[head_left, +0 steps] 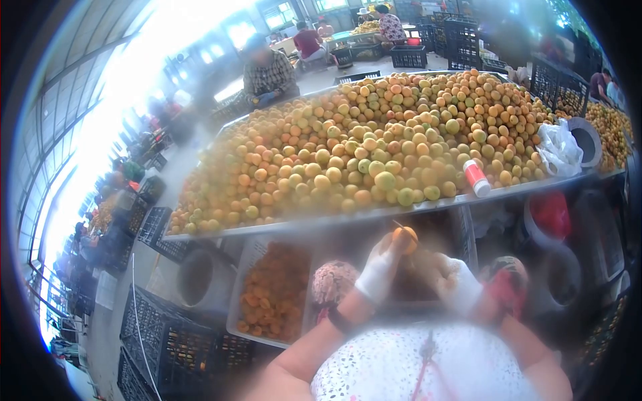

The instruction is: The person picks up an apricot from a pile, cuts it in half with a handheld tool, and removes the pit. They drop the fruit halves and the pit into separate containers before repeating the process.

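Note:
My left hand (pixel 380 269), in a white glove, is closed around an orange apricot (pixel 405 239) below the front edge of the fruit table. A thin, pointed sliver juts up beside the apricot; what it is, I cannot make out. Close by on the right is my gloved right hand (pixel 456 282), its fingers curled in; blur hides what is in them. Behind both hands, a broad heap of apricots (pixel 348 150) in yellow, green and orange covers the raised table. A white tray (pixel 235 304) of darker orange fruit pieces stands low to the left of my hands.
A red-and-white bottle (pixel 476 179) lies on the table's front edge, with a white plastic bag (pixel 560 148) to its right. Black crates (pixel 175 347) stand at lower left. A person in a checked shirt (pixel 267 75) sits across the table; several others work farther back.

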Tool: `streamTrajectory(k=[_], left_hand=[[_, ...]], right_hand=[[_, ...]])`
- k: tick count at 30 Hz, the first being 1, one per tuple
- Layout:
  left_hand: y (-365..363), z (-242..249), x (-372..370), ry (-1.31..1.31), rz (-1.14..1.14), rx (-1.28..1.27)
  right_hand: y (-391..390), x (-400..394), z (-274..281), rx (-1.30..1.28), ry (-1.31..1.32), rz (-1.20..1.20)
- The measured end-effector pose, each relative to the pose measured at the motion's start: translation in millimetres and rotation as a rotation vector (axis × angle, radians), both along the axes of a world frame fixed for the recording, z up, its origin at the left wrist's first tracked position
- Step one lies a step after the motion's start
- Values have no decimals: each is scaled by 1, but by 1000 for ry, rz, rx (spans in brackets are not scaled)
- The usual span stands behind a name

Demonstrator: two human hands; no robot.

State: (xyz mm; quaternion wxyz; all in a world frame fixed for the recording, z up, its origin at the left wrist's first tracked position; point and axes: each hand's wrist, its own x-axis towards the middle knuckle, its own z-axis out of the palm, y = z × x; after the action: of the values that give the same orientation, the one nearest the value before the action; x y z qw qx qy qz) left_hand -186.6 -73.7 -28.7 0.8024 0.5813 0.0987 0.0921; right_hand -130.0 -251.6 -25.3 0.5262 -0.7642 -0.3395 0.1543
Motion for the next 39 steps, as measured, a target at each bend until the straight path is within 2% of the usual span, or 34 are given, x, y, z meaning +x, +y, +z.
streamTrajectory(k=[5, 7, 13, 39], left_hand=[[0, 0, -1, 31, 6, 19], [0, -1, 0, 22, -4, 8], [0, -3, 2, 22, -15, 14], [-4, -7, 6, 45, -46, 35]], right_hand=[[0, 2, -3, -30, -1, 1], [0, 2, 1, -15, 110, 24], [-2, 3, 4, -50, 161, 36], [-6, 7, -3, -39, 176, 34]])
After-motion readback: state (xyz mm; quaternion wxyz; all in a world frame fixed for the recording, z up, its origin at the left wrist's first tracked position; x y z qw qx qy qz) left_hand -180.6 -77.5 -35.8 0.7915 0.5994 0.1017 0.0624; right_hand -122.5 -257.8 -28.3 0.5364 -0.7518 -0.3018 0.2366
